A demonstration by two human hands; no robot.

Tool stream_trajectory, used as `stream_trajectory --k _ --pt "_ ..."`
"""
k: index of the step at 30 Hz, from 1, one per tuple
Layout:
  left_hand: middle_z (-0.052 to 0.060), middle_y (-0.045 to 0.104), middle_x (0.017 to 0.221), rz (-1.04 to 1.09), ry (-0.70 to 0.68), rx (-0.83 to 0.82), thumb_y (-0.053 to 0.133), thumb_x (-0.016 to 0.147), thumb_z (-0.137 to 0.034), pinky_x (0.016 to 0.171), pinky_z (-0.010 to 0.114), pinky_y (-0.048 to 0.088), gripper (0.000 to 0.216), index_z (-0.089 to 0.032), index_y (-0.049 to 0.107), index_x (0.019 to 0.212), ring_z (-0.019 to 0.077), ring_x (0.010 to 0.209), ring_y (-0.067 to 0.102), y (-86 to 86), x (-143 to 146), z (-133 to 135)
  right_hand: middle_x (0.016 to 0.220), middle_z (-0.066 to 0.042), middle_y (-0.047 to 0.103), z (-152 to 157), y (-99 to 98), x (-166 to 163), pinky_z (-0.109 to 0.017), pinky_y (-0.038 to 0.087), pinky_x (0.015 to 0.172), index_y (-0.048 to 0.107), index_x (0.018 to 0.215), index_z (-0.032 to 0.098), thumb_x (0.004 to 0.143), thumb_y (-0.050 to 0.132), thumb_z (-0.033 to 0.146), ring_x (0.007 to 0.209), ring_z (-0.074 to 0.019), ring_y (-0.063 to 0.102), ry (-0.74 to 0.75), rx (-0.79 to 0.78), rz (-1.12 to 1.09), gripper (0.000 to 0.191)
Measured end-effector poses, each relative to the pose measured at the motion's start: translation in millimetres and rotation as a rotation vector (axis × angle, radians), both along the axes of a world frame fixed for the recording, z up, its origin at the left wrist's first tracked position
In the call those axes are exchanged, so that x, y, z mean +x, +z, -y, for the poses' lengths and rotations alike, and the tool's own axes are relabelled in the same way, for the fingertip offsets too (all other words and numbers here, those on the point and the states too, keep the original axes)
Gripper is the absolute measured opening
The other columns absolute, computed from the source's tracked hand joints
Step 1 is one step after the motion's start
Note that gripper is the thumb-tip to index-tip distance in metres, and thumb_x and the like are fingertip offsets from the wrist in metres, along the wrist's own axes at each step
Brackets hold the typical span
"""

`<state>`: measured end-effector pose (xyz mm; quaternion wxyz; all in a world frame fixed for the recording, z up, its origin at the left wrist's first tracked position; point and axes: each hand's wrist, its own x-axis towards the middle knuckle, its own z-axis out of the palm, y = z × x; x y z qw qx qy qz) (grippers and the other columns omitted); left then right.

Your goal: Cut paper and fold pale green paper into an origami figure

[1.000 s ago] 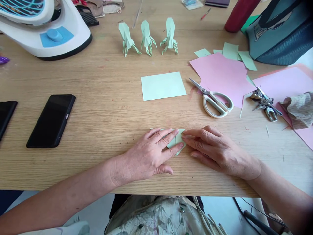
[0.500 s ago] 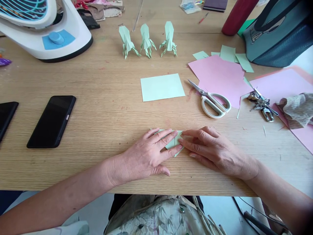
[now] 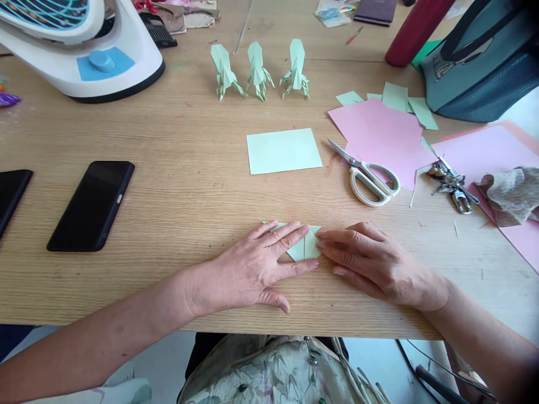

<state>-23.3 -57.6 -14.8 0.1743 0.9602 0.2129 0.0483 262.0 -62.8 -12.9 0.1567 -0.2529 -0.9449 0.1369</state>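
Observation:
A small piece of folded light-green paper (image 3: 310, 247) lies on the table near its front edge, with a crease down its visible part. My left hand (image 3: 265, 264) rests flat over it, fingers spread, covering its left portion. At the paper's right edge, my right hand (image 3: 374, 261) has its fingers pressed together, with the fingertips on the fold. Beyond both hands lies a flat light-green sheet (image 3: 284, 151). White-handled scissors (image 3: 373, 182) lie open to its right. Three folded green paper figures (image 3: 261, 72) stand farther back in a row.
Pink paper (image 3: 379, 132) and green scraps (image 3: 394, 96) lie at the right, near keys (image 3: 455, 185) and a grey cloth (image 3: 511, 193). Behind them are a red bottle (image 3: 415, 33) and a teal bag (image 3: 475, 78). At the left are a phone (image 3: 90, 207) and a white fan (image 3: 126, 62).
The right flap of the green paper now lies folded in, its lower point no longer sticking out. My left hand's fingers have spread a little wider. The whole view has shifted slightly.

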Motion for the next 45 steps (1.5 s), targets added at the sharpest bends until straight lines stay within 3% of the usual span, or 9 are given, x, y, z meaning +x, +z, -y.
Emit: stream_trajectory --k 10,14,17,24,28,35,40,45 --pt "0.015 0.026 0.161 0.033 -0.008 -0.025 0.055 0.081 -0.068 0.117 0.054 0.022 0.076 -0.032 0.043 0.147 0.0377 0.148 0.023 -0.8 -1.1 -1.2 0.126 -0.018 0.063 0.0 1.6 5.5 -0.042 0.050 0.085 0.063 0.125 0.009 0.092 0.060 0.018 0.100 -0.0261 0.060 0.045 -0.006 -0.011 0.034" --pt "0.018 0.029 0.159 0.106 -0.043 -0.032 0.051 0.087 -0.064 0.116 0.058 0.022 0.066 -0.027 0.049 0.143 0.0380 0.146 0.027 -3.2 -1.8 -2.8 0.113 -0.017 0.066 -1.0 2.3 4.2 -0.039 0.051 0.081 0.065 0.118 0.009 0.092 0.058 0.014 0.096 -0.0234 0.062 0.016 0.021 -0.088 0.028" --pt "0.019 0.037 0.155 0.158 -0.032 -0.055 0.047 0.094 -0.056 0.117 0.057 0.022 0.056 -0.020 0.052 0.137 0.0346 0.147 0.028 -2.7 -2.1 -4.5 0.119 -0.018 0.066 -1.6 2.5 1.2 -0.039 0.050 0.085 0.063 0.121 0.007 0.092 0.057 0.011 0.103 -0.0238 0.061 -0.002 0.045 -0.096 0.030" --pt "0.011 0.062 0.135 0.310 0.062 -0.094 0.048 0.099 -0.033 0.115 0.045 0.033 0.021 -0.018 0.062 0.105 0.0262 0.140 0.041 -0.9 1.3 -9.4 0.134 -0.016 0.062 -2.1 1.0 -7.2 -0.042 0.049 0.087 0.062 0.126 0.008 0.093 0.058 0.015 0.105 -0.0250 0.059 0.045 0.045 -0.027 0.034" --pt "0.010 0.066 0.126 0.352 0.206 -0.069 0.050 0.098 -0.035 0.110 0.044 0.039 0.021 -0.019 0.060 0.108 0.0254 0.130 0.051 -1.1 5.1 -10.3 0.133 -0.014 0.063 -2.3 1.3 -9.1 -0.043 0.048 0.091 0.061 0.127 0.010 0.094 0.057 0.017 0.111 -0.0269 0.057 0.060 0.051 -0.004 0.035" --pt "0.014 0.058 0.129 0.130 0.393 0.096 0.063 0.082 -0.061 0.100 0.051 0.038 0.061 -0.016 0.057 0.124 0.0328 0.117 0.051 3.4 18.1 -4.6 0.120 -0.015 0.067 0.2 1.7 -11.9 -0.041 0.050 0.085 0.062 0.127 0.011 0.094 0.056 0.020 0.099 -0.0246 0.060 0.052 0.040 -0.013 0.035" --pt "0.013 0.056 0.120 -0.039 0.478 0.141 0.071 0.074 -0.063 0.092 0.049 0.038 0.059 -0.018 0.059 0.111 0.0321 0.106 0.049 10.9 25.8 -8.8 0.136 -0.016 0.061 1.0 -1.1 -11.4 -0.044 0.049 0.090 0.061 0.129 0.012 0.094 0.055 0.020 0.111 -0.0269 0.058 0.078 0.058 -0.003 0.036" --pt "0.013 0.058 0.108 -0.181 0.475 0.128 0.069 0.074 -0.065 0.084 0.044 0.037 0.055 -0.016 0.056 0.097 0.0311 0.099 0.050 23.1 31.8 -22.4 0.136 -0.014 0.062 0.6 -2.0 -11.9 -0.045 0.049 0.092 0.059 0.132 0.013 0.095 0.055 0.020 0.117 -0.0273 0.057 0.089 0.045 -0.001 0.038"
